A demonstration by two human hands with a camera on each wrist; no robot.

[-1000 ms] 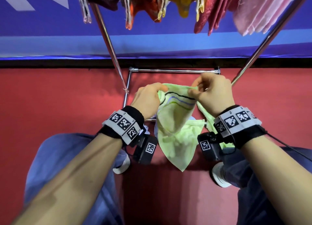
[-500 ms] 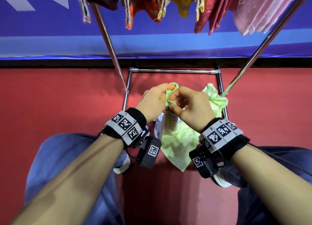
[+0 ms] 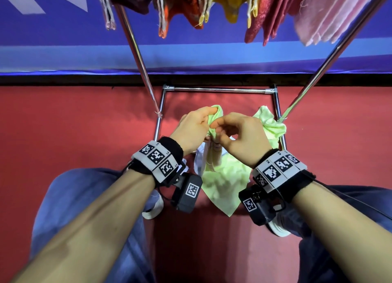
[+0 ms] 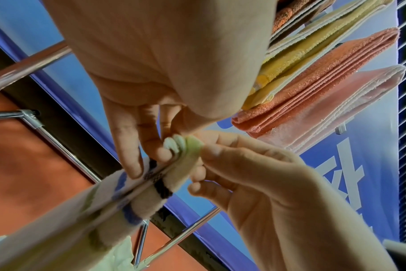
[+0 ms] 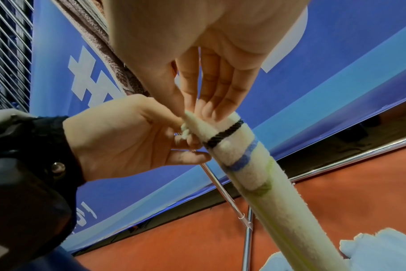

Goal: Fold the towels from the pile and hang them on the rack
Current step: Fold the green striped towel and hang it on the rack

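A pale green towel (image 3: 224, 183) with black and blue stripes (image 5: 239, 157) hangs doubled lengthwise in front of me, above the rack's base. My left hand (image 3: 209, 118) pinches its top corners between thumb and fingers (image 4: 172, 146). My right hand (image 3: 216, 126) meets it at the same spot, thumb and fingers (image 5: 209, 108) pinching the towel's upper edge. The towel's lower half drops between my wrists. The chrome rack (image 3: 135, 49) rises on both sides, with folded towels (image 3: 331, 11) hanging from its top bar.
More pile cloth lies by the rack's base: a crumpled green towel (image 3: 269, 121) on the right and a whitish cloth (image 3: 199, 157) behind the held towel. The base bar (image 3: 218, 90) runs across ahead. Red floor, blue banner behind. My knees and shoes are below.
A second ago my hands held the towel's top edge stretched apart. The right hand has moved left to the left hand, bringing the corners together so the towel hangs doubled.
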